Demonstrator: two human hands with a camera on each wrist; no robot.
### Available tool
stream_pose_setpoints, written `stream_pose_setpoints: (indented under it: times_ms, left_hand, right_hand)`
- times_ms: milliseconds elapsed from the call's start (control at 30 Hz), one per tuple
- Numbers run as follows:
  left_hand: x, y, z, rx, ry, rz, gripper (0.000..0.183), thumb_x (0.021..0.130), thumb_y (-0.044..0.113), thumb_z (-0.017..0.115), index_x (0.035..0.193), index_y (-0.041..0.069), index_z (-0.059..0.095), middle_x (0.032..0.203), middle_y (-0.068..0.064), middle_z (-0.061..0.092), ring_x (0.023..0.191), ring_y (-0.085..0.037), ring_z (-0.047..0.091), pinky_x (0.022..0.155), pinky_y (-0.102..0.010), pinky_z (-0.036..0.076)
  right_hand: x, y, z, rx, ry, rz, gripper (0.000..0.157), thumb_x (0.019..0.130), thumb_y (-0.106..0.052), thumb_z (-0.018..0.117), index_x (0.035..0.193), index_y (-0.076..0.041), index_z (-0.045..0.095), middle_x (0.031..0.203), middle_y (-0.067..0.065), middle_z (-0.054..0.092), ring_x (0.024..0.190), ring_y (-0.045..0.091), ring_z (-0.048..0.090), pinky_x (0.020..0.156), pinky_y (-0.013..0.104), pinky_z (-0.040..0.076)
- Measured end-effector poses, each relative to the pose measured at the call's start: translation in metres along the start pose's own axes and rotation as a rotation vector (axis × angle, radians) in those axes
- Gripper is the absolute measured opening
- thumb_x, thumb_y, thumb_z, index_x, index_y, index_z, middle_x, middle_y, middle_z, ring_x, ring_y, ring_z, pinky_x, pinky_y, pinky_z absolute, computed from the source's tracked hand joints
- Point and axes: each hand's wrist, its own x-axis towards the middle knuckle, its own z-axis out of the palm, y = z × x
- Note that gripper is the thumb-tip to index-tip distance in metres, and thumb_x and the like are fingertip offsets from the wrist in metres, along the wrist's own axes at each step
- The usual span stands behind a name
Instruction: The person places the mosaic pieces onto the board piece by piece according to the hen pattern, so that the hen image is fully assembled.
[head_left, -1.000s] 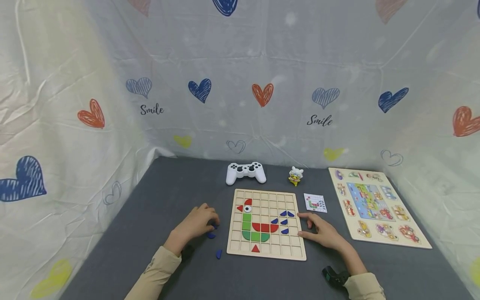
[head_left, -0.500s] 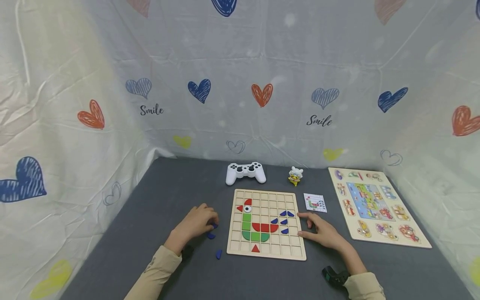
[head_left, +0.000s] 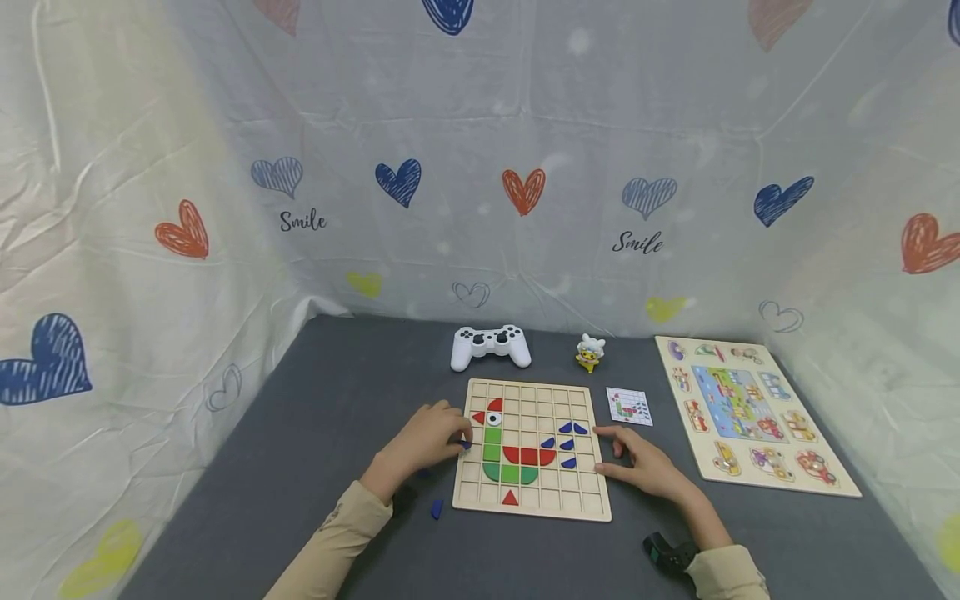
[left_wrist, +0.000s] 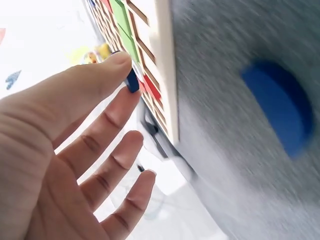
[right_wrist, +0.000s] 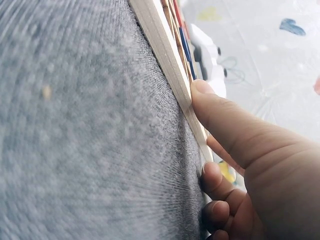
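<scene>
My left hand point(head_left: 426, 437) pinches a blue half-round piece point(left_wrist: 132, 81) between thumb and index finger, at the left edge of a wooden grid board point(head_left: 555, 500). Its other fingers are spread in the left wrist view. On the board lies a bird-like figure: red pieces point(head_left: 529, 456), green squares point(head_left: 492, 444), a white eye piece point(head_left: 493, 419) and several blue pieces point(head_left: 568, 462). My right hand point(head_left: 645, 467) touches the board's right edge with thumb and index fingertips, not wrapped round it. Another blue piece point(head_left: 437, 508) lies on the cloth left of the board.
Behind the board sit a white game controller point(head_left: 491, 346) and a small figurine point(head_left: 590, 353). A pattern card point(head_left: 629, 406) lies by the board's upper right corner. A picture puzzle board point(head_left: 757, 417) is farther right. Patterned curtain point(head_left: 465, 242) encloses the dark table.
My left hand has lifted from the cloth with a blue piece and moved right to the board's left edge. My right hand stays at the right edge.
</scene>
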Motion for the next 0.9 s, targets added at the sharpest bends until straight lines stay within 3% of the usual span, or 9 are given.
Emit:
stream_pose_setpoints:
  times_ms: [433, 900]
  left_hand:
    - [0.029, 0.025, 0.004, -0.051, -0.046, 0.078, 0.009, 0.080, 0.027, 0.072, 0.089, 0.028, 0.068, 0.088, 0.009, 0.064, 0.083, -0.010, 0.047, 0.073, -0.034, 0.040]
    - [0.055, 0.055, 0.013, -0.028, -0.059, 0.148, 0.007, 0.083, 0.029, 0.069, 0.090, 0.031, 0.068, 0.087, 0.012, 0.061, 0.086, -0.008, 0.047, 0.075, -0.032, 0.040]
  right_hand:
    - [0.000, 0.000, 0.000, 0.005, 0.004, -0.003, 0.057, 0.080, -0.039, 0.071, 0.128, -0.016, 0.052, 0.082, -0.003, 0.042, 0.060, 0.003, 0.031, 0.053, 0.020, 0.027]
    - [0.000, -0.001, 0.000, 0.005, 0.005, 0.000, 0.057, 0.079, -0.039, 0.071, 0.127, -0.015, 0.053, 0.082, -0.003, 0.042, 0.061, 0.003, 0.032, 0.054, 0.020, 0.028]
